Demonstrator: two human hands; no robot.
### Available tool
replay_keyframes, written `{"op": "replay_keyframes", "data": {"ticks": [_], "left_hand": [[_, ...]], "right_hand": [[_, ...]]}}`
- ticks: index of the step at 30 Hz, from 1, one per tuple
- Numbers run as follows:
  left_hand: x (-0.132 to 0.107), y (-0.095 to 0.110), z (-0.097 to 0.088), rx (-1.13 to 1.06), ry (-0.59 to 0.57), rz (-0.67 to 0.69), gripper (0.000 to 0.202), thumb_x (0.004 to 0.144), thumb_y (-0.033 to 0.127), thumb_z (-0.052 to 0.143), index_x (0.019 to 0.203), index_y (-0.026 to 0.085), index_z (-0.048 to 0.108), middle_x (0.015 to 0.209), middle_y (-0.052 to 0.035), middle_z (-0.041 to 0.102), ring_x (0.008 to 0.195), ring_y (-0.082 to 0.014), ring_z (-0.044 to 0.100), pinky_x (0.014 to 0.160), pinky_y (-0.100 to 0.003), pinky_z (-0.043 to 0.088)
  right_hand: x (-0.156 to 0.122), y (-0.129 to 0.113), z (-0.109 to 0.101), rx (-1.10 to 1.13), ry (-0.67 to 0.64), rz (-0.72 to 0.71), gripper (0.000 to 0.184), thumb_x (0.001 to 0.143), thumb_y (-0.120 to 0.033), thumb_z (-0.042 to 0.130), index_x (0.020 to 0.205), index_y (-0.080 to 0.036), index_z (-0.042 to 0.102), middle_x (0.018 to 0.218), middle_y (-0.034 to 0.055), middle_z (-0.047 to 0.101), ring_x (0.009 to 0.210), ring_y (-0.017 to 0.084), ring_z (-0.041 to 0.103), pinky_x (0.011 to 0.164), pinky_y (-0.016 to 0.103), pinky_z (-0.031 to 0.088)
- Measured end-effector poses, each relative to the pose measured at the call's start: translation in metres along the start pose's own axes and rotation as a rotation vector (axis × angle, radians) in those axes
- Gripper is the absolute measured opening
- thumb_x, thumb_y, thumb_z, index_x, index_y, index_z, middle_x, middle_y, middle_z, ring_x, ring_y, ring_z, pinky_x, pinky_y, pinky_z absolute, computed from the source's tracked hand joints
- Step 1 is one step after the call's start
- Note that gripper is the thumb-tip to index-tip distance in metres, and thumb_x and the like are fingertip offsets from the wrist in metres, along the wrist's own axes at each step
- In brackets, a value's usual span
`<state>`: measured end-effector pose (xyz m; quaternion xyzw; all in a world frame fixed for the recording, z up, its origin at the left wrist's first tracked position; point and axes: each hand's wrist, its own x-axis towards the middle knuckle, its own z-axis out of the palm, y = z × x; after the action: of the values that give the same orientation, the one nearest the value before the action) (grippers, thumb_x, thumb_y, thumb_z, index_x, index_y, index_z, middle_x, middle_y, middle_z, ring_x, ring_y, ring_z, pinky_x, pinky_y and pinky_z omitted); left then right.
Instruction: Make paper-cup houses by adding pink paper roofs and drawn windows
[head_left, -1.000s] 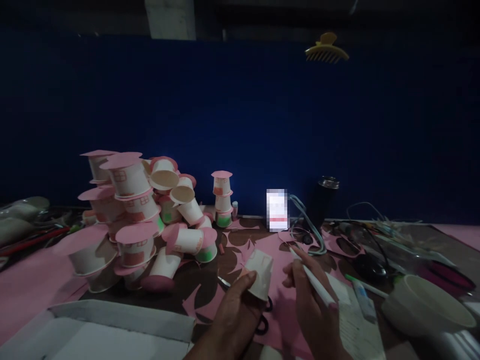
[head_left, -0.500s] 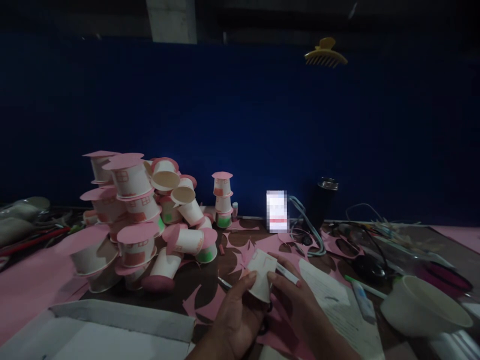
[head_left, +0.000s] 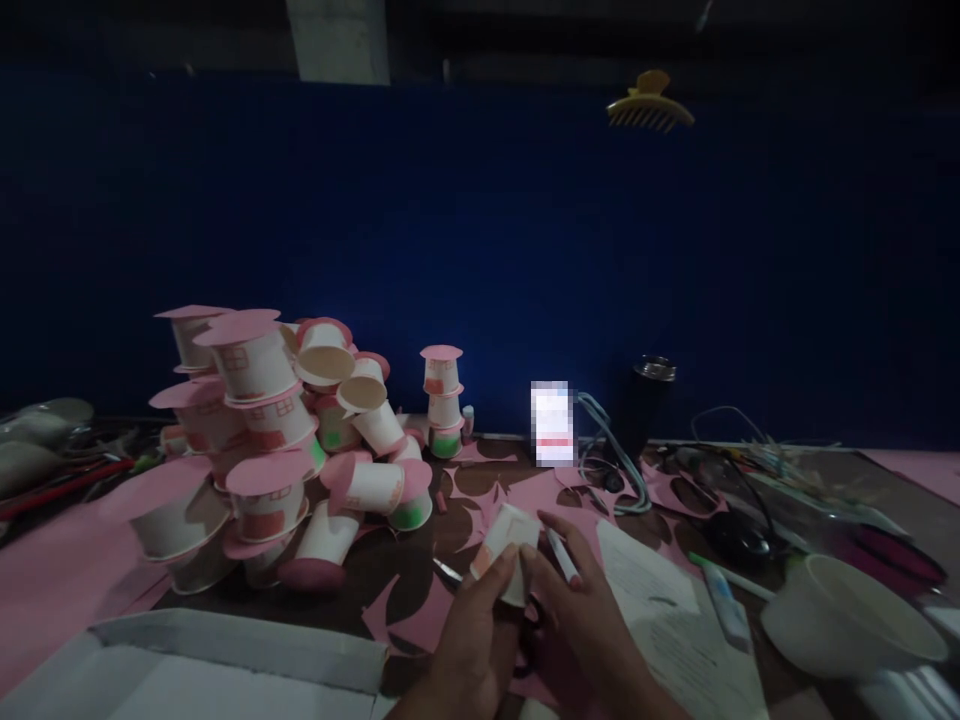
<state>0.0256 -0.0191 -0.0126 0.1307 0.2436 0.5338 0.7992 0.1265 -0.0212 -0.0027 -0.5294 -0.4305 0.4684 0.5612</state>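
My left hand [head_left: 472, 640] grips a small white paper cup [head_left: 507, 545] held upside down above the table, thumb on its side. My right hand [head_left: 589, 625] is closed round a white marker pen [head_left: 562, 556] and presses against the cup's right side, the pen tip close to the cup. Under both hands lies pink paper with round holes cut out [head_left: 540, 495]. A pair of scissors [head_left: 450, 571] lies partly hidden just left of the cup.
A heap of paper cups with pink lids [head_left: 277, 450] fills the left, with a short stack of three [head_left: 442, 400] behind. A white cardboard box [head_left: 195, 670] sits near left, a white bowl [head_left: 851, 615] right, a printed sheet [head_left: 675, 625], a dark tumbler [head_left: 651, 405] and cables [head_left: 615, 455] behind.
My right hand moved left from a raised pen position until it met the cup. The cup has tipped slightly and the pen now points toward it.
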Motion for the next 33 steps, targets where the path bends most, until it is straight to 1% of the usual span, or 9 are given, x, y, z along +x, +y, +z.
{"op": "replay_keyframes", "data": {"ticks": [3, 6, 9, 11, 13, 18, 25, 28, 33], "left_hand": [[0.004, 0.003, -0.001, -0.02, 0.022, 0.032, 0.028, 0.076, 0.024, 0.066, 0.103, 0.015, 0.061, 0.089, -0.0074, 0.069, 0.077, -0.0176, 0.065, 0.072, -0.027, 0.047], [0.004, 0.005, 0.002, 0.002, 0.042, 0.048, 0.023, 0.075, 0.024, 0.067, 0.094, 0.014, 0.063, 0.084, -0.0063, 0.069, 0.079, -0.0184, 0.065, 0.074, -0.027, 0.047], [0.003, 0.007, 0.006, 0.01, 0.003, 0.081, 0.022, 0.076, 0.024, 0.066, 0.095, 0.013, 0.064, 0.085, -0.0072, 0.069, 0.083, -0.0201, 0.064, 0.077, -0.029, 0.047], [0.002, 0.008, 0.007, 0.005, -0.037, 0.08, 0.024, 0.077, 0.022, 0.064, 0.099, 0.012, 0.064, 0.09, -0.0089, 0.069, 0.09, -0.0214, 0.063, 0.082, -0.031, 0.046], [0.002, 0.009, 0.007, 0.012, -0.065, 0.075, 0.023, 0.078, 0.021, 0.063, 0.098, 0.011, 0.065, 0.094, -0.0102, 0.068, 0.094, -0.0221, 0.062, 0.086, -0.031, 0.044], [0.004, 0.006, -0.001, 0.032, -0.055, 0.087, 0.017, 0.076, 0.022, 0.065, 0.089, 0.011, 0.067, 0.088, -0.0085, 0.069, 0.092, -0.0226, 0.062, 0.087, -0.032, 0.044], [0.006, 0.003, -0.007, 0.078, -0.052, 0.067, 0.016, 0.076, 0.024, 0.065, 0.088, 0.012, 0.067, 0.083, -0.0072, 0.068, 0.082, -0.02, 0.062, 0.08, -0.031, 0.044], [0.006, 0.003, -0.005, 0.07, -0.049, 0.084, 0.017, 0.075, 0.023, 0.066, 0.087, 0.011, 0.067, 0.083, -0.0083, 0.067, 0.09, -0.0224, 0.061, 0.08, -0.031, 0.044], [0.006, 0.003, -0.005, 0.08, -0.04, 0.064, 0.022, 0.074, 0.025, 0.068, 0.091, 0.012, 0.067, 0.085, -0.0079, 0.067, 0.075, -0.0182, 0.061, 0.071, -0.029, 0.045]], "right_hand": [[0.003, 0.002, -0.006, -0.091, 0.167, -0.131, 0.042, 0.083, -0.045, 0.054, 0.12, -0.025, 0.049, 0.111, 0.0068, 0.063, 0.09, 0.02, 0.064, 0.071, 0.029, 0.053], [-0.001, -0.006, -0.012, -0.217, 0.265, -0.306, 0.04, 0.088, -0.042, 0.047, 0.122, -0.022, 0.051, 0.093, 0.0054, 0.065, 0.073, 0.017, 0.063, 0.068, 0.03, 0.053], [-0.01, -0.017, -0.014, -0.372, 0.21, -0.545, 0.032, 0.087, -0.033, 0.051, 0.117, -0.023, 0.057, 0.082, 0.0035, 0.064, 0.067, 0.017, 0.061, 0.067, 0.031, 0.052], [-0.014, -0.021, -0.012, -0.404, 0.134, -0.643, 0.025, 0.086, -0.029, 0.053, 0.108, -0.024, 0.062, 0.08, 0.0039, 0.064, 0.065, 0.017, 0.061, 0.063, 0.031, 0.053], [-0.017, -0.022, -0.009, -0.395, 0.103, -0.635, 0.02, 0.085, -0.03, 0.054, 0.102, -0.024, 0.063, 0.078, 0.0044, 0.065, 0.06, 0.017, 0.063, 0.055, 0.029, 0.054], [-0.016, -0.018, -0.005, -0.428, 0.215, -0.519, 0.019, 0.083, -0.038, 0.057, 0.09, -0.023, 0.064, 0.07, 0.0024, 0.068, 0.055, 0.017, 0.066, 0.045, 0.023, 0.053], [-0.017, -0.024, 0.0, -0.433, 0.268, -0.486, 0.023, 0.084, -0.043, 0.054, 0.085, -0.022, 0.064, 0.063, 0.0019, 0.068, 0.051, 0.017, 0.065, 0.046, 0.024, 0.054], [-0.017, -0.023, -0.001, -0.401, 0.227, -0.481, 0.022, 0.084, -0.041, 0.054, 0.087, -0.021, 0.063, 0.068, 0.0026, 0.069, 0.053, 0.016, 0.066, 0.047, 0.023, 0.054], [-0.015, -0.017, -0.007, -0.428, 0.184, -0.491, 0.021, 0.084, -0.039, 0.056, 0.089, -0.021, 0.065, 0.077, 0.0027, 0.07, 0.058, 0.015, 0.067, 0.048, 0.021, 0.053]]}}
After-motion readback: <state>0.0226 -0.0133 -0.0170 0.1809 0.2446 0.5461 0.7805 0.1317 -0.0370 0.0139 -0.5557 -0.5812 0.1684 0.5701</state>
